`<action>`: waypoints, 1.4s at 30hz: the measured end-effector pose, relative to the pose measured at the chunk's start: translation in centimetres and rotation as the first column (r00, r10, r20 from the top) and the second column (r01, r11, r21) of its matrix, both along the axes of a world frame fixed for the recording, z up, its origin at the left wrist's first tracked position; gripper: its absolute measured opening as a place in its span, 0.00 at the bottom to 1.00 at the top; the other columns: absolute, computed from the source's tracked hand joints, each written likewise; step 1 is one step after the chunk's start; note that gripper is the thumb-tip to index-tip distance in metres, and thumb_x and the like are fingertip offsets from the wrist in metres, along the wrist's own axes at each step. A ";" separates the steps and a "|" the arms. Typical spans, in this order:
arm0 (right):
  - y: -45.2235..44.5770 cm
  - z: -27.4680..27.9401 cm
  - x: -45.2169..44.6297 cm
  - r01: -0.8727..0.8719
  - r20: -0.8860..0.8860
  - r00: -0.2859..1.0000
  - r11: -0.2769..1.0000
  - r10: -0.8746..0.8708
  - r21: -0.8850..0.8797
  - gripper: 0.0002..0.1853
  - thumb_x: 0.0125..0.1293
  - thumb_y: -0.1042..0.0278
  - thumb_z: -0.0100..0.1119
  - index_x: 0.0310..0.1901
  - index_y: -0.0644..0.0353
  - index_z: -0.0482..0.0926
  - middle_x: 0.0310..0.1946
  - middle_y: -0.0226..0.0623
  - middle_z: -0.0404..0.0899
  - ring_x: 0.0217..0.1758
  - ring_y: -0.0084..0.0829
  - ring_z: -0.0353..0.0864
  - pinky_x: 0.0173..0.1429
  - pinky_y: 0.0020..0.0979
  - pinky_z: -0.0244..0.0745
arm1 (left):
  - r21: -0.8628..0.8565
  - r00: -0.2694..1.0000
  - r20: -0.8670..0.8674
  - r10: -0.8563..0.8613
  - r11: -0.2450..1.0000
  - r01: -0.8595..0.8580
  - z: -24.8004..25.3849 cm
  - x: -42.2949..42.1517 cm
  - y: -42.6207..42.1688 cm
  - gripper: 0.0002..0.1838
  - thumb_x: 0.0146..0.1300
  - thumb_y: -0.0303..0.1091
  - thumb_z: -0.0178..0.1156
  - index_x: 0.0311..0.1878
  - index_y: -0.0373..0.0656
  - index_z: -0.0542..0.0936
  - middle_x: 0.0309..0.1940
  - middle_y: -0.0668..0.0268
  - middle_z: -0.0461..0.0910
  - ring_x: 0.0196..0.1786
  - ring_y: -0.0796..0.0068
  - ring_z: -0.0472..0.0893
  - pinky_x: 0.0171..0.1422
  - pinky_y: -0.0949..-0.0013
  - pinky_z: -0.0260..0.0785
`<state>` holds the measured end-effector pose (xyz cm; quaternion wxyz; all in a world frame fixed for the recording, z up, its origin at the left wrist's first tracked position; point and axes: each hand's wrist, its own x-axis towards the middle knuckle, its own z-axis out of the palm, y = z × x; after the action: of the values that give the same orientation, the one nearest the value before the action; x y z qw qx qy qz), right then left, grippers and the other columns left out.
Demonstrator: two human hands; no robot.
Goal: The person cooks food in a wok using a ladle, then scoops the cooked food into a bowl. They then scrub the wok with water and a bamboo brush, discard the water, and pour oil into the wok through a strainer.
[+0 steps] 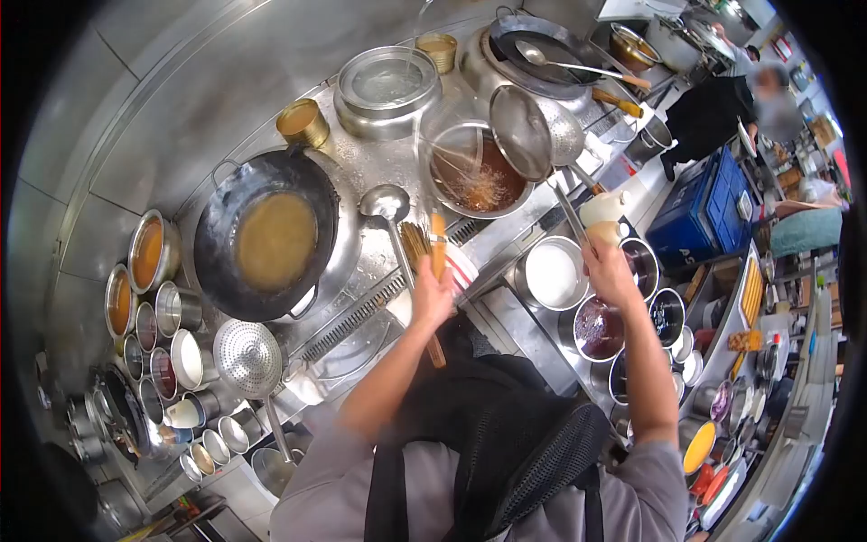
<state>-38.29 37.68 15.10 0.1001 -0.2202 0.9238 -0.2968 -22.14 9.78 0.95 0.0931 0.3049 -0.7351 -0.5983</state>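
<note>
Closing the left hand [433, 294] round an orange handle [438, 246]; farther right, clasping a metal handle [569, 215] in the right hand [610, 273].

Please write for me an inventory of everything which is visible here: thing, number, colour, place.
Woks: two, black, left and top
Tins: two, gold, back
Brown-liquid pan: one, silver, centre
Ladles: several, silver, stove
Skimmer: one, silver, lower left
Brush: one, brown, centre
Containers: many, mostly silver, both sides
Crate: at least one, blue, right
Strainer: one, silver, right hand
Co-worker: one, black clothing, upper right
Left hand: one, bare, by brush; grip unclear
</note>
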 end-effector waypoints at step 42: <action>2.8 -7.4 0.0 0.685 0.851 0.306 0.522 0.426 -0.507 0.13 0.78 0.71 0.54 0.60 0.62 0.73 0.25 0.32 0.76 0.13 0.14 0.61 0.12 0.18 0.55 | -0.547 0.984 0.074 0.162 0.832 -0.096 4.7 -1.5 -1.1 0.19 0.73 0.36 0.57 0.61 0.39 0.67 0.38 0.42 0.83 0.43 0.37 0.84 0.49 0.43 0.73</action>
<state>-38.33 40.44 7.65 0.4668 0.0730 0.4233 -0.7731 -23.65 8.70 5.67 0.1721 0.3499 -0.8559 -0.3399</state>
